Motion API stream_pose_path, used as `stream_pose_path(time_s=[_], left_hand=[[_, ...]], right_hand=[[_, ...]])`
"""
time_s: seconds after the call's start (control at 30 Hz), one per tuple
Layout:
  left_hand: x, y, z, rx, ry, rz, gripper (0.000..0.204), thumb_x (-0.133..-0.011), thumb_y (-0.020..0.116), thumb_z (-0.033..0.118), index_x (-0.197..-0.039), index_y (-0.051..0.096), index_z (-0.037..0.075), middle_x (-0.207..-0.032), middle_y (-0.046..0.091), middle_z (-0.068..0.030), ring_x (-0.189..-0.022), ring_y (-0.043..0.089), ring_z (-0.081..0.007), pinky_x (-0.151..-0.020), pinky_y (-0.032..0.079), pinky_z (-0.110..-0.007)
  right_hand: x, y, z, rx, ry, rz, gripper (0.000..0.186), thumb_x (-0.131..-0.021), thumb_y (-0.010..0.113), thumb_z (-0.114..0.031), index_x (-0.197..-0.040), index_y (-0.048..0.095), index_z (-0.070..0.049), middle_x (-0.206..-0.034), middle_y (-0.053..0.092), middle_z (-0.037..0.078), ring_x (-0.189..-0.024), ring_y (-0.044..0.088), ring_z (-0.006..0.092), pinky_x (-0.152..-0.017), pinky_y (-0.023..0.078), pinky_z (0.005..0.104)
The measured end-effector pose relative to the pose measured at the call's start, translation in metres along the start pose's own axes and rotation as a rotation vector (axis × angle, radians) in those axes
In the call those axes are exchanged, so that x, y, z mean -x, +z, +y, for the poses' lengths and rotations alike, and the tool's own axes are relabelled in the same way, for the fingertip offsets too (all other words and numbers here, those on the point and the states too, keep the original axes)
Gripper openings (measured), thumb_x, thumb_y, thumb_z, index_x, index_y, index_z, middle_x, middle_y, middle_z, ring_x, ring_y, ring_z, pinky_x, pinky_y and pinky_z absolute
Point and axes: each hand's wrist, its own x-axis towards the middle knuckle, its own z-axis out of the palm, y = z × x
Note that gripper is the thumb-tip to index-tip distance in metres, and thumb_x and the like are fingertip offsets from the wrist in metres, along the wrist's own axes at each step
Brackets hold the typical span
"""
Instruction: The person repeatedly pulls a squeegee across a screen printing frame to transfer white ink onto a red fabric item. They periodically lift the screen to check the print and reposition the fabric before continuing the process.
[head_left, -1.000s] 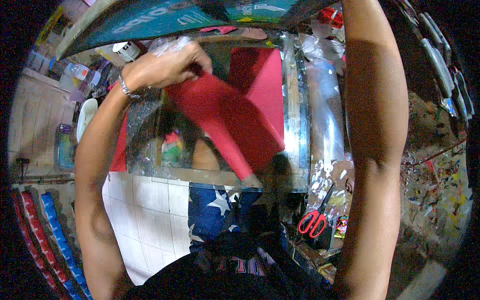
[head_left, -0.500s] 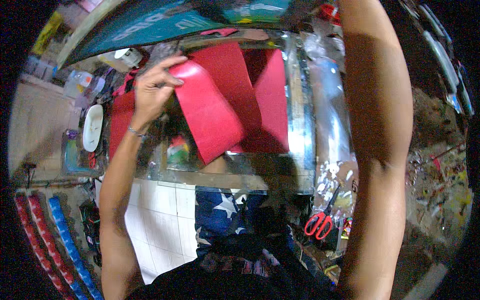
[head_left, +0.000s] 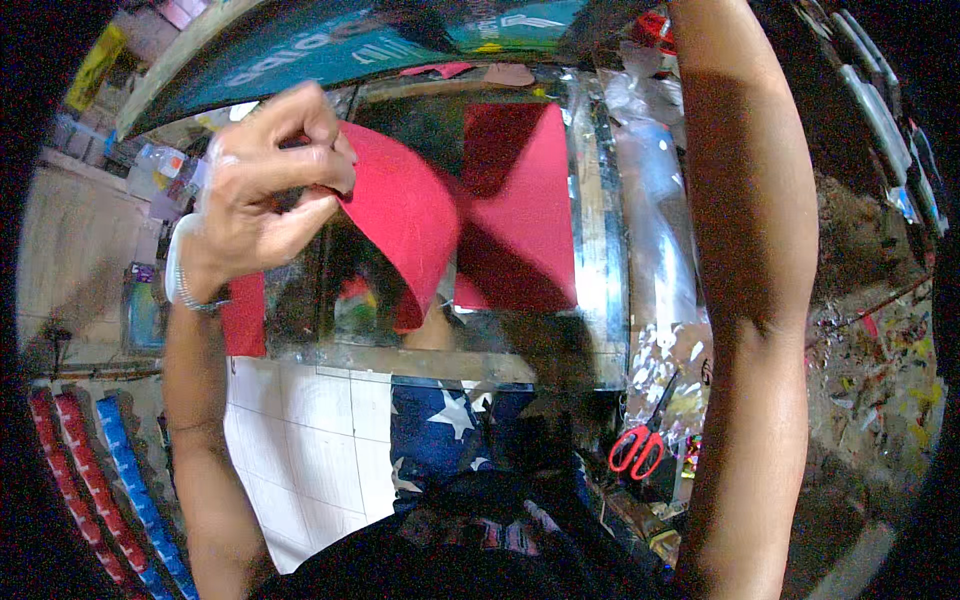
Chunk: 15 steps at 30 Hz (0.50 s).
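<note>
Red sheets (head_left: 405, 195): three, seemingly. Scissors (head_left: 644, 438): one pair. Patterned strips (head_left: 141, 494): three.

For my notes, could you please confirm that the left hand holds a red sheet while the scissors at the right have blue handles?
Not quite: the scissors' handles are red, as the head view shows; the left hand does hold a red sheet.

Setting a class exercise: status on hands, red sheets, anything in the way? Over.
Left hand pinching curved red sheet; right hand out of view. Another red sheet flat on table, partly shadowed. Possible obstacle: teal board, top of view.
</note>
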Motion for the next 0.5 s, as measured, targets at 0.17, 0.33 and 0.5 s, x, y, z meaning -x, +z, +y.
stream_pose_path(time_s=[0.17, 0.33, 0.5], left_hand=[[-0.092, -0.002, -0.022, -0.079, 0.177, -0.300, 0.019, -0.067, 0.063, 0.017, -0.070, 0.054, 0.000, -0.075, 0.054, -0.0136, -0.073, 0.058, -0.0307, -0.063, 0.045, -0.039], [-0.149, 0.107, -0.108, 0.086, 0.057, -0.557, 0.015, -0.083, 0.061, 0.011, -0.090, 0.071, 0.001, -0.100, 0.072, -0.0153, -0.093, 0.068, -0.0316, -0.091, 0.054, -0.039], [-0.156, 0.219, -0.179, 0.056, 0.021, -0.515, 0.023, -0.074, 0.064, 0.018, -0.094, 0.071, 0.008, -0.082, 0.069, -0.0170, -0.079, 0.066, -0.0319, -0.075, 0.051, -0.044]], right_hand=[[0.001, -0.002, 0.001, -0.021, 0.013, 0.000, 0.071, -0.089, 0.049, -0.060, -0.113, 0.068, 0.003, -0.123, 0.062, 0.027, -0.116, 0.060, 0.0406, -0.100, 0.047, 0.0439], [-0.002, -0.008, 0.006, -0.079, -0.024, -0.056, 0.072, -0.089, 0.050, -0.059, -0.114, 0.067, 0.005, -0.125, 0.061, 0.026, -0.116, 0.060, 0.0401, -0.099, 0.047, 0.0432], [-0.015, 0.002, 0.011, -0.059, 0.011, -0.008, 0.073, -0.089, 0.049, -0.059, -0.115, 0.066, 0.007, -0.126, 0.060, 0.027, -0.118, 0.058, 0.0420, -0.101, 0.046, 0.0443]])
